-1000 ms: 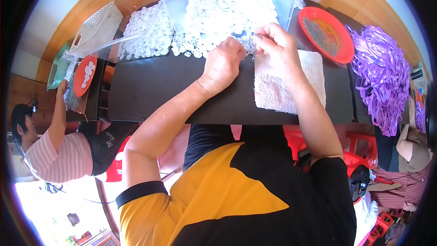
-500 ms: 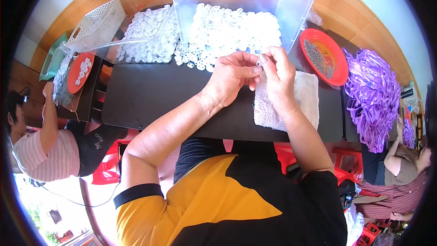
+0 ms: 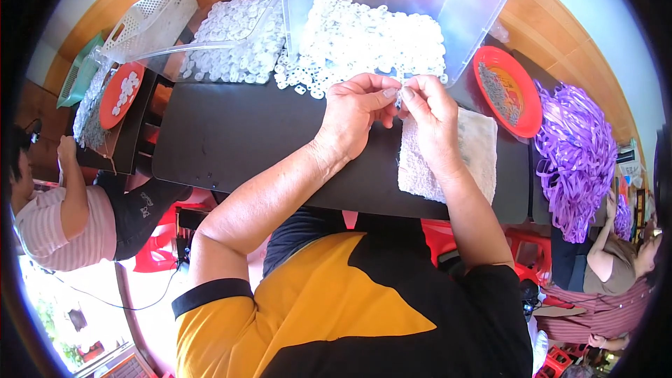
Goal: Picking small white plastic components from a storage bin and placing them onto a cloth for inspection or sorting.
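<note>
My left hand (image 3: 352, 113) and my right hand (image 3: 434, 110) meet over the dark table, fingertips pinched together. Between them is a small pale piece (image 3: 399, 100) with a dark or metallic spot, too small to name; both hands grip it. Just beyond my fingers lies a heap of small white plastic pieces (image 3: 371, 36), partly spilling from a clear plastic bin (image 3: 481, 22) tipped on its side. A folded pale towel (image 3: 470, 150) lies under my right wrist. To the right, a red bowl (image 3: 530, 106) holds many small grey metal parts.
Left of the heap, a second clear bin (image 3: 210, 47) holds more white pieces. Purple ribbons (image 3: 577, 161) pile up at the right. At the far left a person (image 3: 66, 227) sits by another red bowl (image 3: 112, 120) and a white basket (image 3: 150, 24). More people are at the right.
The whole view has shifted slightly. My hands stay together at the small piece, with the fingertips a little rearranged and more of the piece showing below them.
</note>
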